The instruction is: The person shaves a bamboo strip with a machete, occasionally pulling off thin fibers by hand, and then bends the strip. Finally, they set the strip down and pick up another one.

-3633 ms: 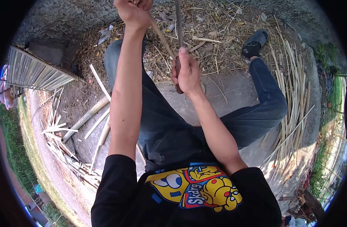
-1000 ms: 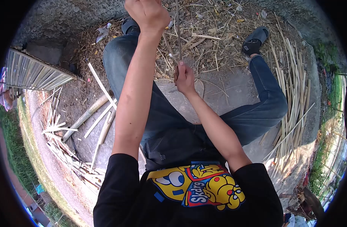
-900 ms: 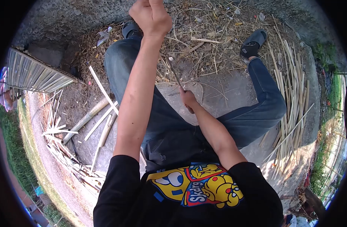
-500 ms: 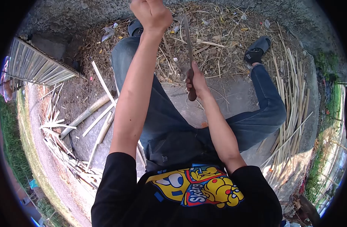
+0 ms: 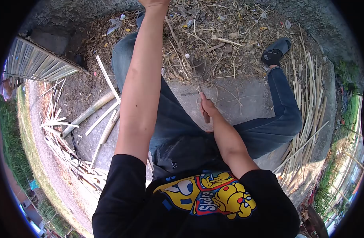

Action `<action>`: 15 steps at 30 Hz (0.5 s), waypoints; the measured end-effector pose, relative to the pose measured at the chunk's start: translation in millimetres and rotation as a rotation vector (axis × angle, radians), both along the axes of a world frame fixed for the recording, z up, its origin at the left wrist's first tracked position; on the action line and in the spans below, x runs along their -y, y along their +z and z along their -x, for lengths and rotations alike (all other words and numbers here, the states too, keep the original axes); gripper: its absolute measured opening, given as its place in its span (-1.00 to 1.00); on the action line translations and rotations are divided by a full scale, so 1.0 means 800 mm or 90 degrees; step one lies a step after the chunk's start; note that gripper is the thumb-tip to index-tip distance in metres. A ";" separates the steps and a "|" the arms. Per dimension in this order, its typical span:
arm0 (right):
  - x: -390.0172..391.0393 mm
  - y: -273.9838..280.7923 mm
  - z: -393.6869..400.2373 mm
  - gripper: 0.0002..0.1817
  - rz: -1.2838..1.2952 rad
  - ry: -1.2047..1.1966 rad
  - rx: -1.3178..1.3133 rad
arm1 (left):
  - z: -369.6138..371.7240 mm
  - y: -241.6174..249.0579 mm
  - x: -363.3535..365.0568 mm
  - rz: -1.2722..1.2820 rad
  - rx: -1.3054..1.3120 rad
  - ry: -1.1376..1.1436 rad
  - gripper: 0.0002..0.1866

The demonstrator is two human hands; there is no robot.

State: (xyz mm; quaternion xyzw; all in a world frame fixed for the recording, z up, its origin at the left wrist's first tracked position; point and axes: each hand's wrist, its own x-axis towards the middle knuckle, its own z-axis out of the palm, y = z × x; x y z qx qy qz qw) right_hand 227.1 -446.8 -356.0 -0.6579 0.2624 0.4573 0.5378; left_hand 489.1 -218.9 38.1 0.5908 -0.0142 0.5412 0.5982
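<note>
My right hand [image 5: 207, 106] is closed around the brown handle of a long knife [image 5: 207, 118], low over the grey ground between my legs. Its thin blade points away from me towards the scattered shavings and is seen nearly edge-on. My left arm reaches far forward. Only the wrist and the back part of my left hand [image 5: 155, 3] show at the top edge; its fingers, and anything in them, lie outside the view.
Pale split strips [image 5: 309, 107] lie in a long pile to the right. More strips [image 5: 67, 158] and a bamboo pole [image 5: 90, 113] are on the left, below a slatted bamboo panel [image 5: 43, 59]. Shavings [image 5: 225, 47] cover the ground ahead, up to a rough wall [image 5: 71, 16].
The knife has come down and back towards me in my right hand, its blade now tilted lower. My left hand has moved up, mostly out of view; its fist showed before.
</note>
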 end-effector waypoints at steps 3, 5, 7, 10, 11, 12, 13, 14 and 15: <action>0.011 0.050 -0.037 -0.24 -0.336 -0.194 -0.267 | 0.010 0.001 -0.008 -0.009 0.001 -0.045 -0.37; 0.009 0.064 -0.053 -0.25 -0.374 -0.220 -0.261 | 0.016 -0.004 -0.017 0.016 0.032 -0.160 -0.38; 0.010 0.107 -0.076 -0.25 -0.495 -0.238 -0.099 | 0.018 0.002 -0.026 0.040 0.078 -0.277 -0.40; 0.005 0.186 -0.098 -0.25 -0.520 -0.297 0.030 | 0.044 0.012 -0.032 0.565 0.126 -0.887 -0.46; 0.005 0.206 -0.103 -0.25 -0.551 -0.343 0.084 | 0.043 0.004 -0.037 0.568 0.124 -0.887 -0.46; 0.009 0.214 -0.108 -0.25 -0.611 -0.369 0.129 | 0.041 -0.006 -0.043 0.360 0.065 -0.743 -0.46; 0.011 0.222 -0.110 -0.25 -0.611 -0.371 0.129 | 0.038 -0.014 -0.049 0.156 0.010 -0.589 -0.47; 0.015 0.226 -0.113 -0.26 -0.698 -0.417 0.151 | 0.039 -0.015 -0.050 0.198 -0.035 -0.495 -0.46; 0.019 0.229 -0.116 -0.26 -0.786 -0.462 0.176 | 0.041 -0.015 -0.050 0.196 -0.033 -0.497 -0.46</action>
